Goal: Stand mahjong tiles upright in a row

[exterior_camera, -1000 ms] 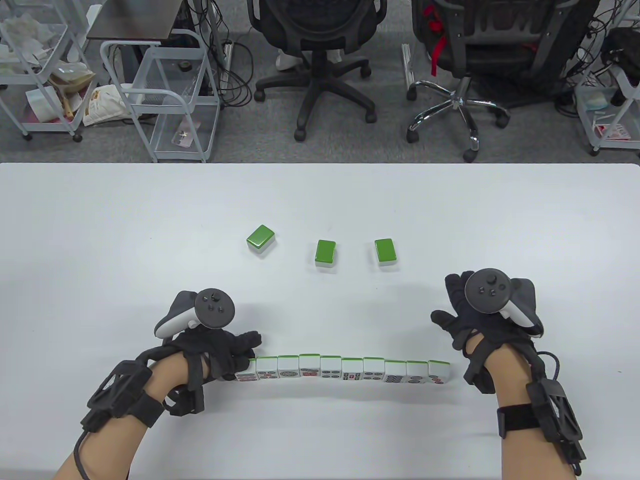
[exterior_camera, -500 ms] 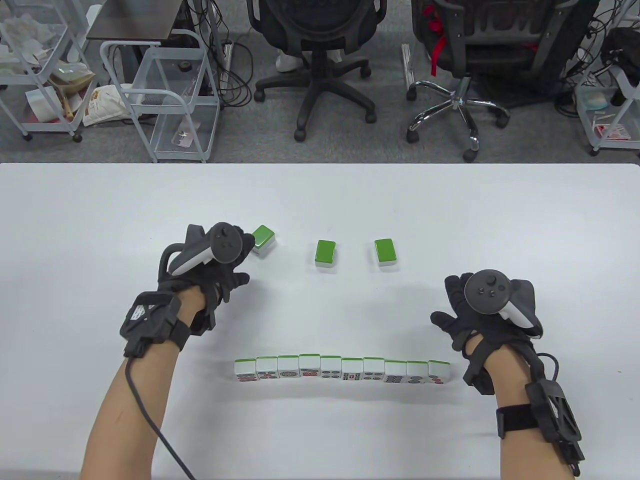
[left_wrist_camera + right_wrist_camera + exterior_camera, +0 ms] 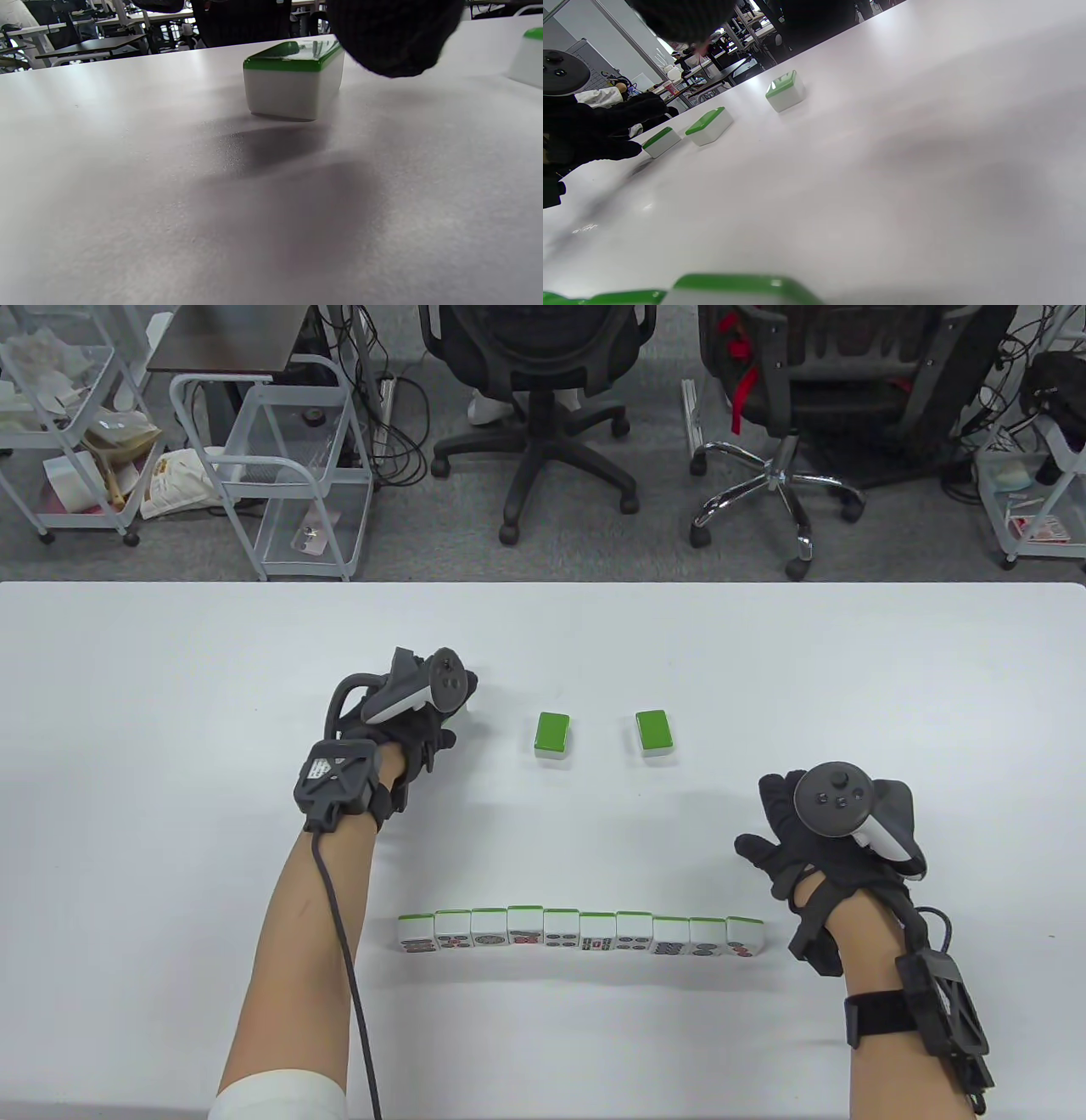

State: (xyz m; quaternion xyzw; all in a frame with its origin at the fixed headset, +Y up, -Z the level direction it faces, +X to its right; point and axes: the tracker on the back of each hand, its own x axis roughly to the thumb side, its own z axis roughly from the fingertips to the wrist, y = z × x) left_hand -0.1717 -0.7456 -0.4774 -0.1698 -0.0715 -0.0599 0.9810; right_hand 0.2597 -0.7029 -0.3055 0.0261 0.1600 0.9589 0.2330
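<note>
A row of several upright mahjong tiles (image 3: 579, 933) stands near the table's front, faces toward me. Two green-backed tiles lie flat farther back, the middle tile (image 3: 552, 732) and the right tile (image 3: 656, 730). My left hand (image 3: 428, 704) is over a third flat tile and hides it in the table view. In the left wrist view that tile (image 3: 292, 80) lies free on the table with a gloved fingertip (image 3: 394, 38) just to its right. My right hand (image 3: 806, 836) rests open on the table beyond the row's right end, holding nothing.
The white table (image 3: 170, 729) has its far edge at mid-frame. Beyond it stand two office chairs (image 3: 543, 407) and wire carts (image 3: 280, 475). The left glove's cable (image 3: 356, 967) trails along the forearm past the row's left end.
My left hand left the row's left end and moved back and right to the leftmost flat tile, now covering it. The right hand has barely moved.
</note>
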